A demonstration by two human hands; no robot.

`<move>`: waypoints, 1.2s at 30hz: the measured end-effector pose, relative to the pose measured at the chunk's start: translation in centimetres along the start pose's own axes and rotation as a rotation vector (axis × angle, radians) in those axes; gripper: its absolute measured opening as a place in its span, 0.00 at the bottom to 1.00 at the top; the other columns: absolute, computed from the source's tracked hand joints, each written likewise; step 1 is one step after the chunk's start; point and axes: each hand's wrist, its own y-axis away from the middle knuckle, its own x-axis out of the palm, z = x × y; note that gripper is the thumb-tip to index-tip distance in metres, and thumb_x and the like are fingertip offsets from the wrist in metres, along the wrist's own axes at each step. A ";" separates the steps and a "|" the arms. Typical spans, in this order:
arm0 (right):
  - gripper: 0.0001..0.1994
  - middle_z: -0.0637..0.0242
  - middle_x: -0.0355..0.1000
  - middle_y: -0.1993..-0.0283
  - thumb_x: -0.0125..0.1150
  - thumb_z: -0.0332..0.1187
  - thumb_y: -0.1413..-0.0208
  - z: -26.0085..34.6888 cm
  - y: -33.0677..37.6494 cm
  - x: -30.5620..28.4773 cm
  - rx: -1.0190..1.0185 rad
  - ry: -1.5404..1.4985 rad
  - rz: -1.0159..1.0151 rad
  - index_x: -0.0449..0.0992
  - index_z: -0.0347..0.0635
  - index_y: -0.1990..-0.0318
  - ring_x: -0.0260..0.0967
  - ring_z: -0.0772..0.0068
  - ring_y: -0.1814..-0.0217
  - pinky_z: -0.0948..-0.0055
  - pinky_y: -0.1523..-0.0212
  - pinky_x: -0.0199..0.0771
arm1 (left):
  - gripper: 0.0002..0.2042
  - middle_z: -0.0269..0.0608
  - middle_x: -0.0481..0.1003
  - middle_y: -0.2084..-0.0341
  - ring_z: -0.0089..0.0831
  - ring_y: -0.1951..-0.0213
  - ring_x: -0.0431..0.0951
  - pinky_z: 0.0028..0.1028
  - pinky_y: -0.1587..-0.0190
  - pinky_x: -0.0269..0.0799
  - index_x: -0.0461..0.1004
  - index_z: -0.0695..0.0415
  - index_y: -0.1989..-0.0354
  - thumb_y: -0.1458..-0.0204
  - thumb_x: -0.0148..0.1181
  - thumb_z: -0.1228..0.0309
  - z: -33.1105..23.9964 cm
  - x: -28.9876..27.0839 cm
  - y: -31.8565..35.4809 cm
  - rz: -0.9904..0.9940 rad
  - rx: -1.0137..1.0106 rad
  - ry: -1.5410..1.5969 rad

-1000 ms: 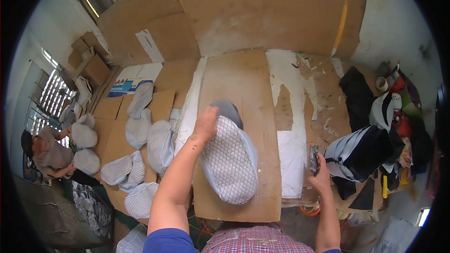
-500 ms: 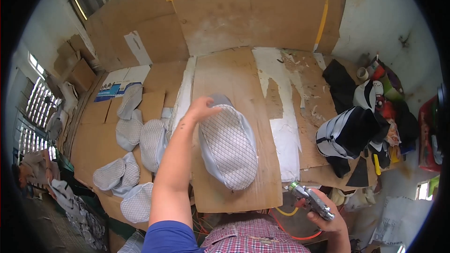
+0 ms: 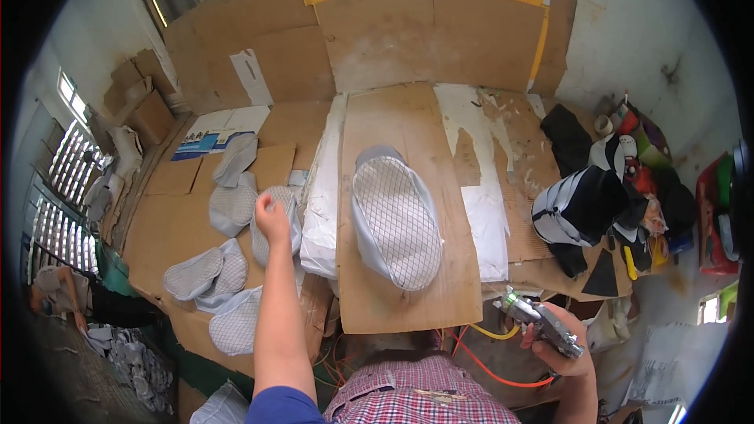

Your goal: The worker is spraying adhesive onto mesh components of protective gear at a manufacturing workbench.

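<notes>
1. The left hand (image 3: 272, 218) is no longer reaching over the quilted piece (image 3: 398, 224); it's hovering left of the cardboard sheet (image 3: 459, 298), over another quilted pad (image 3: 290, 206).
2. That's leaving the quilted piece lying unheld on the cardboard sheet.
3. The left fingers are curling loosely inward; I can't tell whether they're touching the pad.
4. Right of the cardboard sheet's near end, the right hand (image 3: 561, 361) is wrapping its fingers around a metal spray gun (image 3: 542, 323).

Brown cardboard-covered bench (image 3: 173, 224): strewn at left with pale-grey quilted fabric pieces (image 3: 232, 202), some overlapping.
Middle brown cardboard sheet (image 3: 462, 286): bearing one pale-grey, diamond-quilted oval fabric piece (image 3: 397, 224).
Right side: topped with torn white sheeting (image 3: 484, 228), rumpled black fabric (image 3: 567, 137).
</notes>
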 end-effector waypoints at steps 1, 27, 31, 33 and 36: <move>0.27 0.65 0.69 0.67 0.59 0.23 0.57 -0.1 0.1 0.2 -0.043 0.140 0.045 0.59 0.33 0.46 0.67 0.75 0.68 0.76 0.64 0.68 | 0.12 0.38 0.70 0.72 0.24 0.73 0.71 0.22 0.70 0.68 0.68 0.61 0.62 0.57 0.54 0.77 2.0 -2.0 1.9 0.040 -0.145 0.104; 0.23 0.68 0.69 0.69 0.60 0.26 0.57 2.4 13.3 3.1 0.169 0.256 -0.050 0.64 0.36 0.50 0.65 0.81 0.70 0.80 0.67 0.66 | 0.09 0.36 0.71 0.79 0.21 0.84 0.71 0.17 0.85 0.65 0.68 0.61 0.65 0.57 0.53 0.79 4.7 -19.0 21.2 0.562 -0.966 0.188; 0.23 0.68 0.70 0.69 0.61 0.25 0.58 2.4 12.9 2.6 0.132 -0.033 -0.261 0.65 0.36 0.51 0.67 0.79 0.69 0.79 0.66 0.67 | 0.09 0.37 0.71 0.79 0.22 0.84 0.71 0.18 0.85 0.65 0.67 0.60 0.65 0.57 0.52 0.79 4.7 -18.4 22.0 0.536 -1.020 0.208; 0.23 0.66 0.70 0.69 0.61 0.25 0.58 2.4 13.1 1.0 0.138 0.118 -0.226 0.65 0.35 0.51 0.67 0.77 0.69 0.78 0.66 0.67 | 0.09 0.37 0.71 0.79 0.22 0.84 0.71 0.18 0.85 0.65 0.67 0.60 0.64 0.56 0.52 0.79 3.9 -17.4 22.2 0.535 -1.045 0.223; 0.23 0.65 0.70 0.69 0.60 0.24 0.58 1.7 13.4 -1.2 0.126 0.241 -0.091 0.65 0.34 0.51 0.67 0.77 0.69 0.78 0.66 0.67 | 0.11 0.38 0.72 0.78 0.23 0.84 0.70 0.17 0.85 0.65 0.66 0.60 0.62 0.57 0.52 0.79 2.0 -15.4 23.4 0.481 -1.089 0.251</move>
